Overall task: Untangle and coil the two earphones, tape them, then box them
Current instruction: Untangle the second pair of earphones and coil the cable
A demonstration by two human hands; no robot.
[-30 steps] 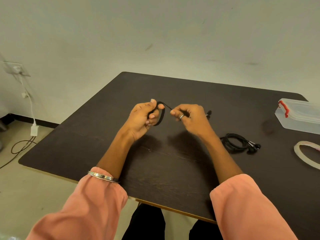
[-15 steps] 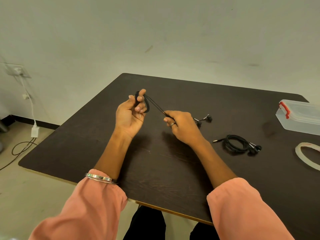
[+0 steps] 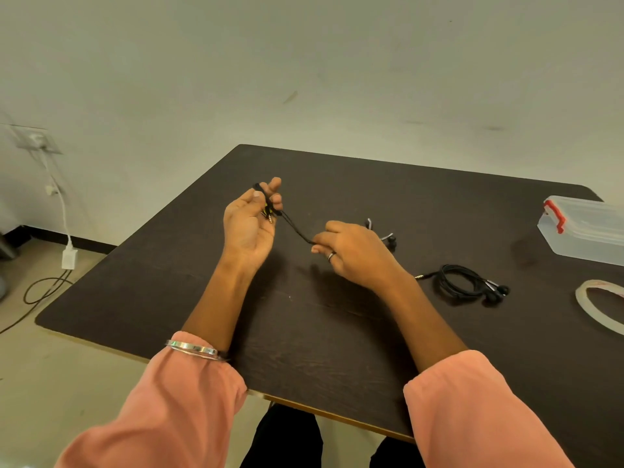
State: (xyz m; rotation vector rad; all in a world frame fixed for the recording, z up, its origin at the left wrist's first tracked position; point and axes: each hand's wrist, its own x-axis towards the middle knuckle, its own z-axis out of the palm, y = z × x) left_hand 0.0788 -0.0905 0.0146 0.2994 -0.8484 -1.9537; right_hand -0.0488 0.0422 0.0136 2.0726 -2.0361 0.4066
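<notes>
My left hand (image 3: 251, 224) is raised, palm toward me, with the plug end of a black earphone (image 3: 294, 228) wound around its fingers. The cable runs taut down and right into my right hand (image 3: 354, 253), which pinches it. That earphone's two earbuds (image 3: 388, 239) trail on the table behind my right hand. A second black earphone (image 3: 467, 285) lies coiled on the dark table (image 3: 304, 332) to the right. A roll of clear tape (image 3: 601, 307) lies at the right edge. A clear plastic box (image 3: 584, 231) with red latches sits at the far right.
The table's front edge runs just ahead of my knees. On the left, a white charger (image 3: 69, 258) hangs from a wall socket (image 3: 35, 140), and a dark cable lies looped on the floor. A pale wall stands behind the table.
My hands have pulled apart. The left hand rose up and left with the coil; the right hand slid down and right along the cable, which now stretches between them.
</notes>
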